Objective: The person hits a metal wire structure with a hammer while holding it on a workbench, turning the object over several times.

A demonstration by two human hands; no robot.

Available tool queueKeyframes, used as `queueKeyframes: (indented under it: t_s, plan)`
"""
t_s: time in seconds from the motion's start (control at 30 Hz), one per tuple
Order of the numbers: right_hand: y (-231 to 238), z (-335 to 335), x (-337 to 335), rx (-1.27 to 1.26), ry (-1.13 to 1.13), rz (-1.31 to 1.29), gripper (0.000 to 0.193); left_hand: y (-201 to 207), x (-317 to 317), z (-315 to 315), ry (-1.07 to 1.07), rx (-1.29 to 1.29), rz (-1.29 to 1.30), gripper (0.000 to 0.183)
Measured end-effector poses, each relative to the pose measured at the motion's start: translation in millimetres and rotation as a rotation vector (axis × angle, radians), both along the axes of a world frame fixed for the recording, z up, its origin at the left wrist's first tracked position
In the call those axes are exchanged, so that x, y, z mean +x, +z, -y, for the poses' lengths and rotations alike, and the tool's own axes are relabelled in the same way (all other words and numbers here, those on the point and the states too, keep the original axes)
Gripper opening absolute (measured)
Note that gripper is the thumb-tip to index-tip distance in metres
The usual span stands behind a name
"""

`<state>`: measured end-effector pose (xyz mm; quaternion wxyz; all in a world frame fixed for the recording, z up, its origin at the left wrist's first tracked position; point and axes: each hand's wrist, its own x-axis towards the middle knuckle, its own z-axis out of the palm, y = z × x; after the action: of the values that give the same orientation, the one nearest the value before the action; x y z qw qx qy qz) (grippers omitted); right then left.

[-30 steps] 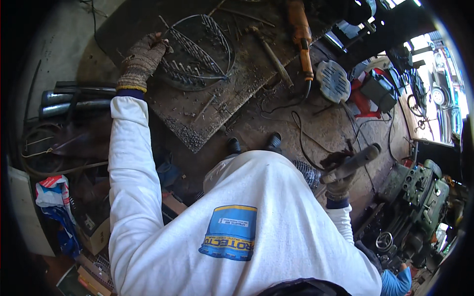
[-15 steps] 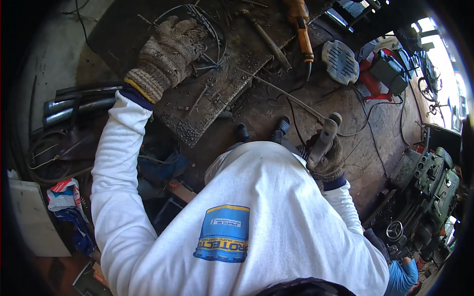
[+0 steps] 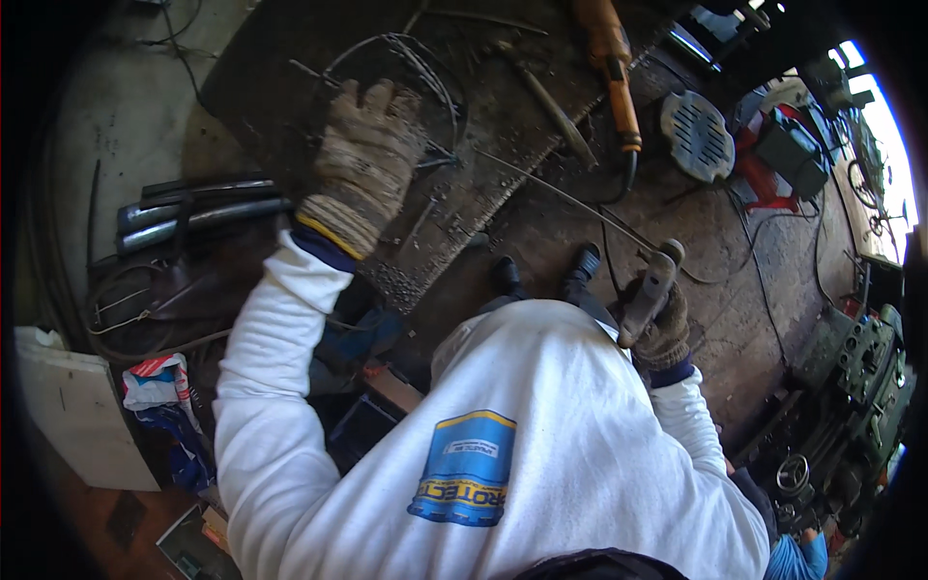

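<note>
My left hand (image 3: 369, 150), in a dirty knitted work glove, lies over the near side of a round hoop of bent metal rods (image 3: 425, 72). Its fingers are stretched out and slightly apart, with nothing seen gripped. The hoop rests on a dark, grimy metal worktable (image 3: 266, 77). Off to the right, over the floor, my gloved right hand (image 3: 665, 333) is wrapped round a grey welding electrode holder (image 3: 650, 295). A long thin welding rod (image 3: 570, 201) reaches from its head up and left, its tip close to the table's edge near the hoop.
A hammer (image 3: 546, 106) and an orange power tool (image 3: 619, 87) lie on the table. Beyond stand a slotted stool seat (image 3: 696, 135) and a red and grey machine (image 3: 791, 150). Cables (image 3: 764, 290) cross the floor. Metal pipes (image 3: 184, 227) lie left; a green machine tool (image 3: 860, 377) stands right, near a blue sleeve (image 3: 800, 556).
The whole view has shifted, so things sit lower and farther right. My left hand has drawn back slightly toward me on the hoop, its fingers straighter. My right hand keeps hold of the electrode holder.
</note>
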<state>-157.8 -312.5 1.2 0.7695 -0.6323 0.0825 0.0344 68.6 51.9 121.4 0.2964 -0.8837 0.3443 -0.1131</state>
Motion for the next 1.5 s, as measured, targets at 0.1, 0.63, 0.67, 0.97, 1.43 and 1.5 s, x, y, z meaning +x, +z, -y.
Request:
queueKeyframes:
  t_s: [0.1,0.63,0.67,0.97,1.43,1.5]
  plan:
    - [-5.9,9.7,-2.4,-0.057,0.019,-0.040,0.053,-3.1,-3.5,6.1,0.061,-0.014,0.059,0.035]
    - [-13.9,9.3,5.8,0.009,0.066,-0.079,0.074,3.2,2.7,3.8,0.093,-0.034,-0.138,0.034]
    - [-14.7,9.6,5.4,0.057,0.050,-0.104,0.075,4.8,3.3,3.9,0.092,-0.033,-0.136,0.034]
    - [2.7,10.5,9.9,-0.019,0.033,-0.057,0.081,10.1,5.6,12.5,0.147,0.095,-0.230,0.032]
    - [2.4,17.1,10.9,0.129,-0.056,-0.030,0.046,22.4,11.0,-48.9,0.127,-1.311,-0.414,0.024]
    - [-1.3,20.5,11.7,0.125,-0.046,-0.059,0.046,27.1,35.5,-85.7,0.485,-1.083,-0.074,0.030]
